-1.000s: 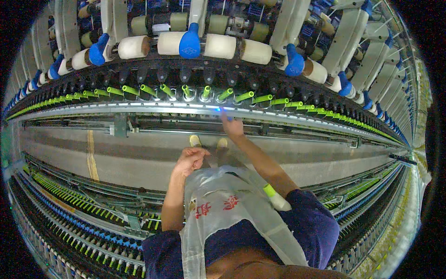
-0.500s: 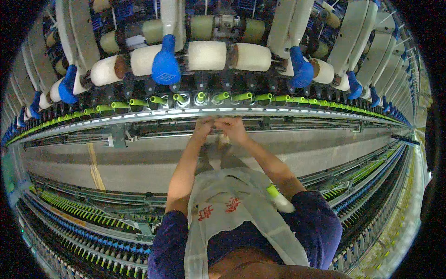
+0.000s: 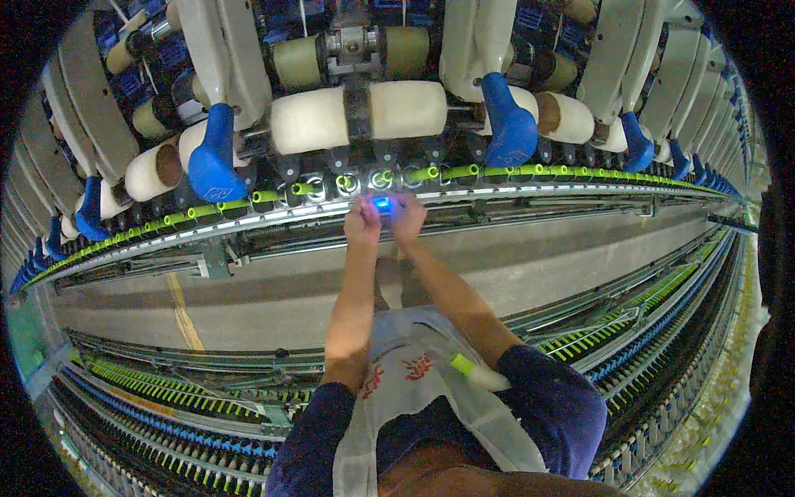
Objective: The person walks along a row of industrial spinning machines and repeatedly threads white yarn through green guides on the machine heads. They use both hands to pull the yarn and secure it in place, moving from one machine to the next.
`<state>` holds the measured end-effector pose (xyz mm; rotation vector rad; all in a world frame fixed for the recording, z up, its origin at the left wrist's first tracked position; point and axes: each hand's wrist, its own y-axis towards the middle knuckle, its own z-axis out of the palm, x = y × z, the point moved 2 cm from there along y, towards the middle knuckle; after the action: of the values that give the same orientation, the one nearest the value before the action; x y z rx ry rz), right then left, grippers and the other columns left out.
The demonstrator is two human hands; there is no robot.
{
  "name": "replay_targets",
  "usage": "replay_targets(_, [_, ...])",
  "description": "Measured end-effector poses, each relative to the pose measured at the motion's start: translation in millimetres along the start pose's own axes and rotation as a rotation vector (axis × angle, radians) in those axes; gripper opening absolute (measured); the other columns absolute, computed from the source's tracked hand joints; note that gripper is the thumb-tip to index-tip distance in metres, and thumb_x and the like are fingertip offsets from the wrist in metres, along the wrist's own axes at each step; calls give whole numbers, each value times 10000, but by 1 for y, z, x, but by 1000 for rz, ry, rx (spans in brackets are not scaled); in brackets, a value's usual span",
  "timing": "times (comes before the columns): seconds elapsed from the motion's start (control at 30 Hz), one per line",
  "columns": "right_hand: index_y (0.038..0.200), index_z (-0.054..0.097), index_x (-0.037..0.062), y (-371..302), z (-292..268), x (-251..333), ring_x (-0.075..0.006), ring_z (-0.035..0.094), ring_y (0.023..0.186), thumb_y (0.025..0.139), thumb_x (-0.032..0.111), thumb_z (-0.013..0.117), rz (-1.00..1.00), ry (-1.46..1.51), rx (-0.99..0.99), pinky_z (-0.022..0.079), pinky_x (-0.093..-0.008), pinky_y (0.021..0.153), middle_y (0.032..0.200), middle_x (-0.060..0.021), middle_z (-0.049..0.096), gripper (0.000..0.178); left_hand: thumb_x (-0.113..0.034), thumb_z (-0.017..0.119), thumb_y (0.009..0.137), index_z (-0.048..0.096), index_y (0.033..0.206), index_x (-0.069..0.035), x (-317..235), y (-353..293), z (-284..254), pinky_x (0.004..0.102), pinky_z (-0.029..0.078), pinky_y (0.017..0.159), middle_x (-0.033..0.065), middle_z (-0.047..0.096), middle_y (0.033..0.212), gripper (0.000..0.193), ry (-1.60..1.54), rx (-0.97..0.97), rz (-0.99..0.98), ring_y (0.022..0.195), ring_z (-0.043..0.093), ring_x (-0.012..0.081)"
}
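Note:
Both my hands are side by side at the silvery rail (image 3: 290,201) of a yarn spinning machine. My left hand (image 3: 363,222) has its fingers curled together against the rail. Close beside it, my right hand (image 3: 407,217) is also closed, its fingertips somewhat blurred. A bright blue light (image 3: 382,204) shines between them; whether it sits on the rail or on something held, I cannot tell. Anything pinched in the fingers is too small to make out. Just beyond the hands stands a row of bright green tubes (image 3: 422,175), with shiny rings around some.
Above the tubes are white rollers (image 3: 407,109) and blue-ended lever arms (image 3: 508,120). A grey floor aisle (image 3: 513,261) runs behind the hands. Another machine with green tubes (image 3: 149,377) lies along the lower side. A green-topped bobbin (image 3: 480,373) rests against my pale apron (image 3: 414,352).
My hands have risen from below the rail onto it and drawn slightly apart. The blue light now shows between them. The machine has shifted and tilted in view.

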<state>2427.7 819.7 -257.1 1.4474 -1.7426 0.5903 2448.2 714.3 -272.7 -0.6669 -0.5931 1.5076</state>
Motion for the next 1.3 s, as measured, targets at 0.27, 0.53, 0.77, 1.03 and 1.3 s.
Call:
replay_targets(0.27, [741,656,0,-12,-141,42,-56,503,549,774,118,706,63,19,254,415,-226,502,616,-41,608,132,-189,561,885,640,938,-25,13,-87,89,293,468,467,90,672,755,190,1419,341,780,506,574,145])
replay_targets(0.53, [714,635,56,-1,-227,79,-75,471,482,758,88,722,-1,327,95,357,-227,440,573,-25,575,103,-160,591,878,451,1321,-124,13,-77,29,247,464,544,28,637,762,466,1243,273,585,578,549,78])
replay_targets(0.77, [820,642,97,12,-246,121,-171,547,528,692,116,745,-620,-145,245,405,-278,475,683,-49,618,166,-362,518,897,335,1388,-227,9,-3,-10,345,414,366,52,522,472,541,2318,28,1229,375,498,231])
replay_targets(1.03, [872,648,105,11,-143,149,-171,603,663,673,147,774,-1147,-257,395,450,-277,502,775,-17,628,239,-391,516,884,349,1368,-219,15,-1,-23,343,410,336,34,533,468,541,2347,-25,1271,373,528,221])
replay_targets(1.3, [888,641,124,92,-215,256,-230,505,528,645,163,760,-1230,-178,-314,435,-331,491,628,-43,545,274,-185,576,847,569,1111,-48,43,-68,-3,370,518,573,100,658,703,298,1427,288,576,613,651,222])
